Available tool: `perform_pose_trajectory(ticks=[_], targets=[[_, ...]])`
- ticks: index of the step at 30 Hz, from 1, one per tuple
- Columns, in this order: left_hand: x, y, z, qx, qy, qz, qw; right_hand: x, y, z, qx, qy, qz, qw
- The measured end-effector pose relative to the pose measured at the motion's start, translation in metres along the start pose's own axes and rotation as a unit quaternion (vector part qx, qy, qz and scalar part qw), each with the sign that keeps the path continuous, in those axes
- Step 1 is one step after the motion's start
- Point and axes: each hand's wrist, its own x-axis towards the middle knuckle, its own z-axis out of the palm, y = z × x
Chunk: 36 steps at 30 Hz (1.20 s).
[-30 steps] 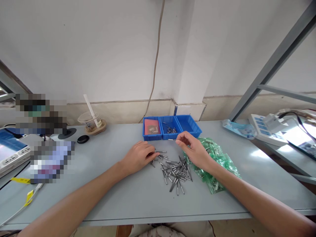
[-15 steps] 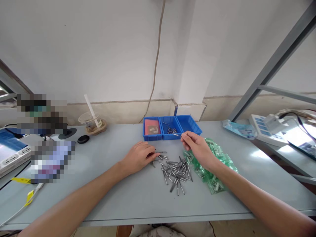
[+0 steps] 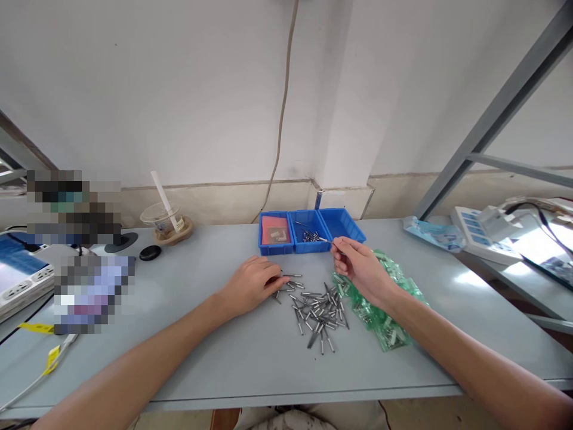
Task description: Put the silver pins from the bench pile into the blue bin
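My right hand [image 3: 360,269] is closed in a pinch on a thin metal pin [image 3: 323,239], which points left over the front edge of the middle blue bin [image 3: 312,247]. Inside that bin lie several similar pins [image 3: 308,235]. My left hand [image 3: 253,285] rests on the table with bent fingers, its thumb apart from the index finger; the fingertips are partly hidden. Beside its thumb lie a few loose pins [image 3: 293,285], and a larger pile of metal pins [image 3: 320,310] spreads between my hands. Under my right wrist are green plastic bags [image 3: 389,325] with metal parts in them.
The left blue bin [image 3: 276,250] holds a red sheet and a small clear bag; the right blue bin [image 3: 342,224] adjoins the middle one. A cup with a straw [image 3: 163,218] and a black disc [image 3: 150,253] stand left. A blue packet [image 3: 434,234] and power strip [image 3: 486,239] lie right.
My right hand has shifted slightly to the right with the pin, whose tip now points a little more downward. My left hand has stayed in place.
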Motion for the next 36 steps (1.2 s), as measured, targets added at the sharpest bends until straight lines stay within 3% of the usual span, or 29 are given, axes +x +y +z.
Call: perform_pose_trajectory(ticks=[11,24,36], targets=[[-0.0003,-0.0006,0.0006,-0.006,-0.003,0.0,1.0,-0.0012,0.0012,-0.0007,-0.024,-0.037,-0.011,0.999],[-0.0001,-0.0019,0.002,-0.001,-0.007,-0.002,1.0,-0.0032,0.001,-0.0004,-0.103,-0.028,-0.032,0.994],[-0.0012,-0.0017,0.0014,-0.006,0.001,0.003,1.0,-0.0018,-0.0008,0.0018,-0.039,-0.028,-0.015,0.999]])
